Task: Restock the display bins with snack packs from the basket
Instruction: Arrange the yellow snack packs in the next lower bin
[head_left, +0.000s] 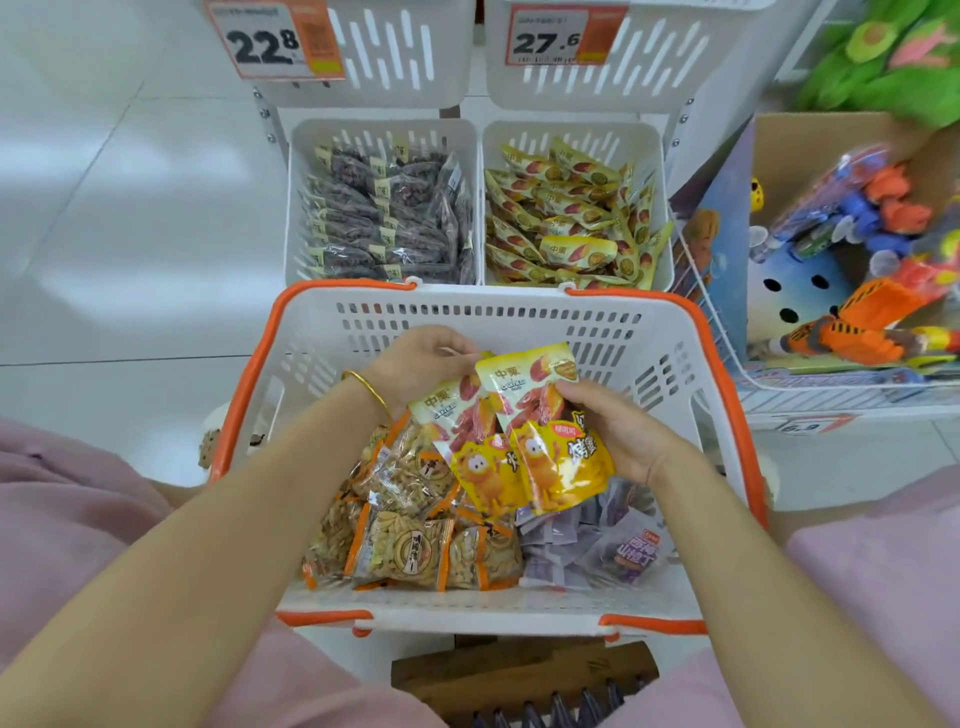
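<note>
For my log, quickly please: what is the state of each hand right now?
Left hand: grips the yellow snack packs at their top edge.
Right hand: holds the same packs from their right side.

Yellow snack packs (524, 415) were held over the white basket (493, 296), pinched at the top by the left hand (415, 358) and gripped at the side by the right hand (618, 431). Similar yellow packs (566, 218) were seen in the right display bin (623, 136).
</note>
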